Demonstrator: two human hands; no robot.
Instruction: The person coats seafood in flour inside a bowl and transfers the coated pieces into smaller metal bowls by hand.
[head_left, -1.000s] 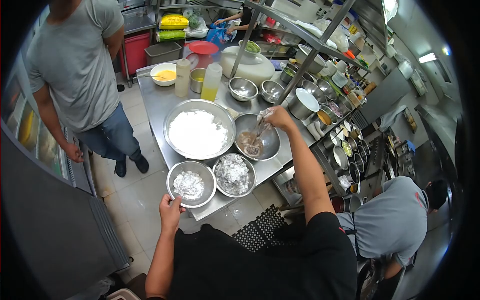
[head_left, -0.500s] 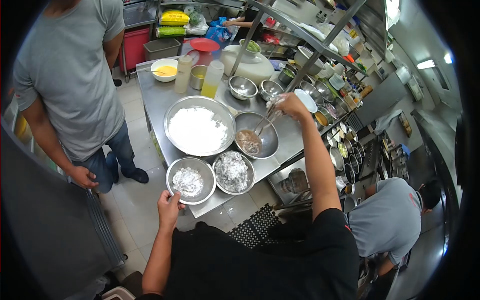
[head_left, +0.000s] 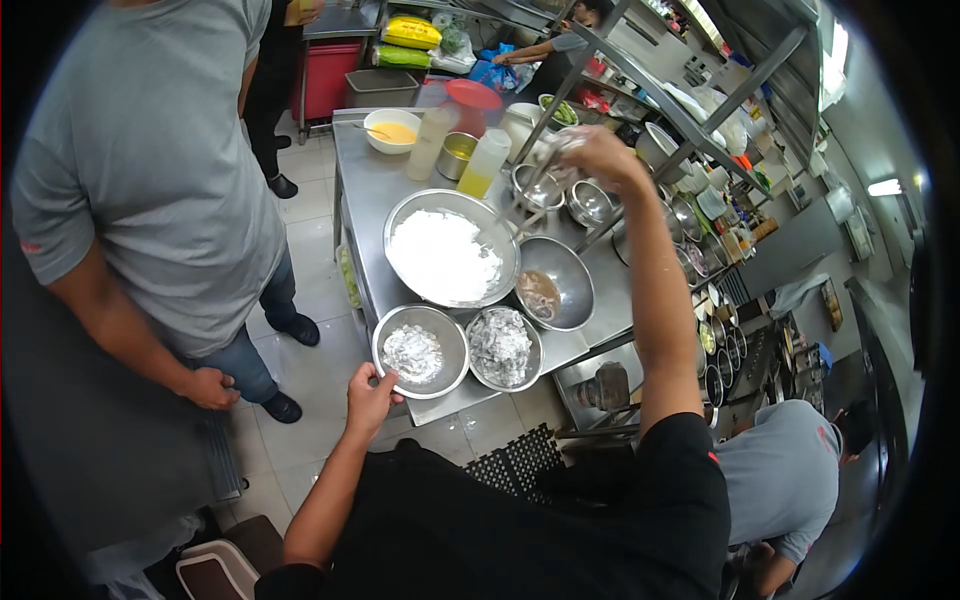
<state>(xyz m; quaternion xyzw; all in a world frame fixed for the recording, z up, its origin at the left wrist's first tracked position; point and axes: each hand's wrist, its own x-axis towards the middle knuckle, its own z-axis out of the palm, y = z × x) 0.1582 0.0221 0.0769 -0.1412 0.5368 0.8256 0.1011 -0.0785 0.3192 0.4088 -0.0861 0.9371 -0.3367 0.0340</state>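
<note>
My left hand grips the near rim of a small steel bowl that holds white floured pieces. Raised above the table, my right hand is closed around what look like metal tongs, blurred by motion, with white powder on the fingers. Below it, a steel bowl contains brownish liquid with pieces in it. Left of that bowl is a large bowl of white flour. Heaped floured pieces fill another small bowl beside the one at my left hand.
Squeeze bottles, a white bowl of yellow liquid and empty steel bowls stand farther back on the steel table. A shelf post rises at right. One person stands at left, another at lower right.
My right hand has lifted the tongs up out of the bowl of brownish liquid. The view has shifted, and the person at left is nearer. My left hand stays on its bowl.
</note>
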